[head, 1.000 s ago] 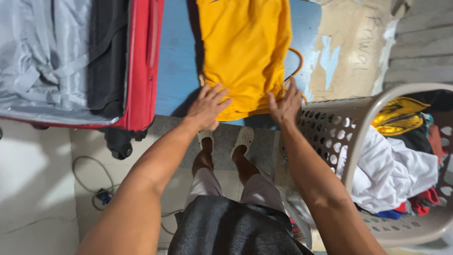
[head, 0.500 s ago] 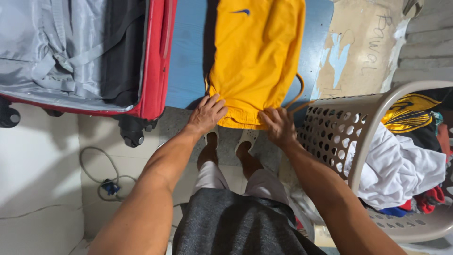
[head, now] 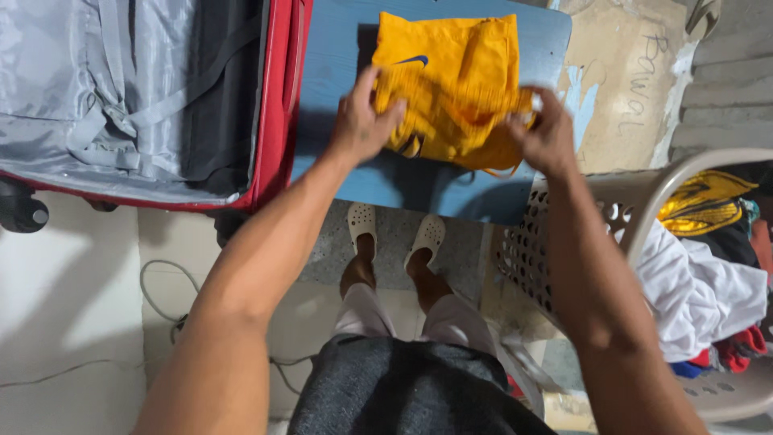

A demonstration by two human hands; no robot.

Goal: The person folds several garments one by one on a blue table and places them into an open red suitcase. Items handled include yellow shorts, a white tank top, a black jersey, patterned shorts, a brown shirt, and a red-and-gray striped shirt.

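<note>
A yellow garment (head: 455, 80) with orange drawstrings lies on a blue tabletop (head: 419, 181), its lower half lifted and folded up over the upper half. My left hand (head: 362, 121) grips the folded edge at its left side. My right hand (head: 547, 133) grips the same edge at its right side, above the table's right corner. Both hands hold the cloth a little off the surface.
An open red suitcase (head: 274, 105) with grey lining and straps lies left of the table. A beige perforated laundry basket (head: 612, 209) with white, yellow and red clothes stands at the right. Cables (head: 161, 298) lie on the pale floor. My feet in white clogs stand below the table.
Both hands took hold of the garment's near edge and carried it up and away from me, folding the yellow garment in half. The camera view shifted slightly.
</note>
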